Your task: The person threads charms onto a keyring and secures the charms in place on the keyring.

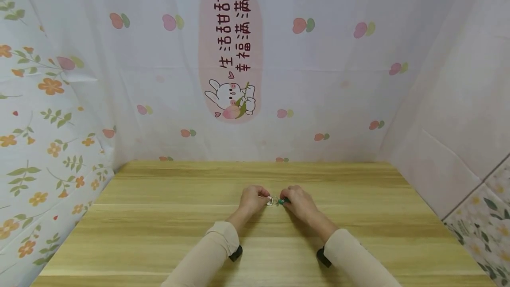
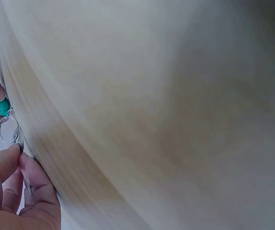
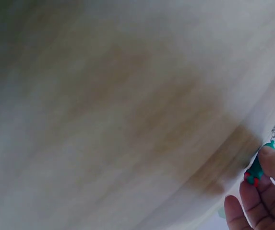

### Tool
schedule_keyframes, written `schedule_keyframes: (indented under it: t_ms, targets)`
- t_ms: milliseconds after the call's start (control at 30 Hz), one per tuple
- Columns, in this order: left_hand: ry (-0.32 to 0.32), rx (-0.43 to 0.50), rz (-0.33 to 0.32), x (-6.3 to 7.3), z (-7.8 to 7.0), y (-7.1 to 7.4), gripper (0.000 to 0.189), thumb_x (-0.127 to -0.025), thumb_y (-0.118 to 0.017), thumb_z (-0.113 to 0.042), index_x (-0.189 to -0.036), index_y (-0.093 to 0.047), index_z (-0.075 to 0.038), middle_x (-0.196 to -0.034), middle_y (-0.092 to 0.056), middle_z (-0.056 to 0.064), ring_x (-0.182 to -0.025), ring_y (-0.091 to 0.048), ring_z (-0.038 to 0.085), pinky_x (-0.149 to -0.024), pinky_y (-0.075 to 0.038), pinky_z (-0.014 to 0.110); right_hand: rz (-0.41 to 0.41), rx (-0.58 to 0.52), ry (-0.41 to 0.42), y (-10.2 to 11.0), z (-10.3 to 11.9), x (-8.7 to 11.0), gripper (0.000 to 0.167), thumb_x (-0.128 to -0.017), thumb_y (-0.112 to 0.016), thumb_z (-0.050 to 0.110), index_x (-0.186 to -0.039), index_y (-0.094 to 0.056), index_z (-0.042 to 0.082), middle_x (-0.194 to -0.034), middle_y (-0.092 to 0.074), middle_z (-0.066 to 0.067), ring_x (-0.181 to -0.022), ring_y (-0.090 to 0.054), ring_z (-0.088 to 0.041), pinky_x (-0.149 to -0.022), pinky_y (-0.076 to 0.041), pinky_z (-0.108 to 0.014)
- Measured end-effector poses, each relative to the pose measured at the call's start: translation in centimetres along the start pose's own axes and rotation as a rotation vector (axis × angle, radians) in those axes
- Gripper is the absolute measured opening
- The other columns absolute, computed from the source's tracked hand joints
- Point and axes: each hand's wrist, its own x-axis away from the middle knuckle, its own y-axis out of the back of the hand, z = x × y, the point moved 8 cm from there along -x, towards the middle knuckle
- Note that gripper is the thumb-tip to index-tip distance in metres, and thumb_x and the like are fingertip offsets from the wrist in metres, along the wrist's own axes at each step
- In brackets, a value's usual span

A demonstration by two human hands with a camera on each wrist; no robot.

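Observation:
Over the middle of the table [image 1: 191,229], both hands hold parts of one small keychain. My left hand [image 1: 251,199] pinches a thin flat silver metal piece [image 2: 29,186] between thumb and fingers; most of it is hidden, and I cannot tell its kind. A silver split ring [image 2: 0,132] spans the short gap between the hands. On its other side, joined by a short chain [image 3: 274,128], is a green figurine charm [image 3: 256,168] with red bits at its lower end. My right hand [image 1: 299,203] grips this charm with thumb and fingers.
A white cloth backdrop [image 1: 338,70] with printed fruit and a rabbit drawing rises behind the table's far edge. Floral cloth [image 1: 48,145] hangs along the left side, and pale sheeting [image 1: 450,114] along the right. Dark bands [image 1: 236,254] show at both cuffs.

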Motion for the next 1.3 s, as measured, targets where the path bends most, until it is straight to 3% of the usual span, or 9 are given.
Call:
schedule_keyframes:
  t_ms: [167, 400, 633, 867, 1133, 1300]
  targets:
    - [0.006, -0.037, -0.04, -0.2, -0.1, 0.1, 0.003, -0.077, -0.073, 0.0, -0.08, -0.071, -0.001, -0.075, -0.069, 0.005, -0.073, -0.06, 0.013, -0.07, -0.048, 0.028, -0.024, 0.006, -0.013, 0.2, -0.4, 0.2, 0.016, -0.072, -0.077, 0.0, -0.079, -0.067, 0.009, -0.078, -0.061, -0.002, -0.078, -0.057, -0.019, -0.069, -0.051, -0.037]
    - [0.003, -0.077, -0.038, -0.2, -0.1, 0.2, 0.007, -0.075, -0.074, 0.0, -0.081, -0.071, -0.002, -0.078, -0.067, 0.006, -0.078, -0.055, 0.016, -0.073, -0.045, 0.032, -0.023, -0.022, -0.068, 0.3, -1.2, 0.4, 0.014, -0.073, -0.076, -0.001, -0.081, -0.068, 0.006, -0.08, -0.062, -0.004, -0.081, -0.059, -0.021, -0.073, -0.051, -0.038]
    - [-0.054, -0.153, -0.007, -0.4, -0.3, 0.3, 0.009, -0.071, -0.075, 0.0, -0.079, -0.071, -0.003, -0.079, -0.068, 0.007, -0.079, -0.056, 0.017, -0.072, -0.044, 0.031, -0.031, -0.018, -0.061, 0.6, -1.4, 0.3, 0.017, -0.071, -0.077, -0.002, -0.073, -0.065, 0.01, -0.074, -0.057, 0.001, -0.075, -0.054, -0.015, -0.067, -0.049, -0.034]
    - [-0.104, -0.208, 0.048, -0.6, -0.2, 0.4, 0.006, -0.077, -0.075, -0.003, -0.08, -0.07, -0.006, -0.076, -0.065, 0.003, -0.074, -0.052, 0.012, -0.067, -0.043, 0.028, -0.017, -0.037, -0.078, 0.8, -1.7, 0.3, 0.014, -0.073, -0.077, 0.001, -0.074, -0.067, 0.011, -0.074, -0.058, 0.002, -0.073, -0.053, -0.014, -0.067, -0.048, -0.034]
    - [-0.17, -0.238, 0.037, -0.5, -0.5, 0.8, 0.004, -0.078, -0.074, -0.003, -0.077, -0.07, -0.005, -0.073, -0.065, 0.001, -0.068, -0.055, 0.01, -0.063, -0.044, 0.022, 0.005, -0.035, -0.102, 0.7, -1.9, 0.2, 0.012, -0.074, -0.076, 0.001, -0.078, -0.068, 0.01, -0.077, -0.06, 0.001, -0.078, -0.057, -0.017, -0.071, -0.05, -0.036]
    - [-0.181, -0.25, 0.023, -0.5, -0.7, 1.1, 0.005, -0.077, -0.074, -0.002, -0.075, -0.07, -0.004, -0.072, -0.065, 0.001, -0.068, -0.055, 0.01, -0.063, -0.045, 0.022, 0.006, -0.028, -0.098, 0.9, -1.8, 0.1, 0.013, -0.074, -0.075, 0.0, -0.08, -0.069, 0.01, -0.078, -0.06, 0.0, -0.077, -0.056, -0.017, -0.07, -0.051, -0.036]
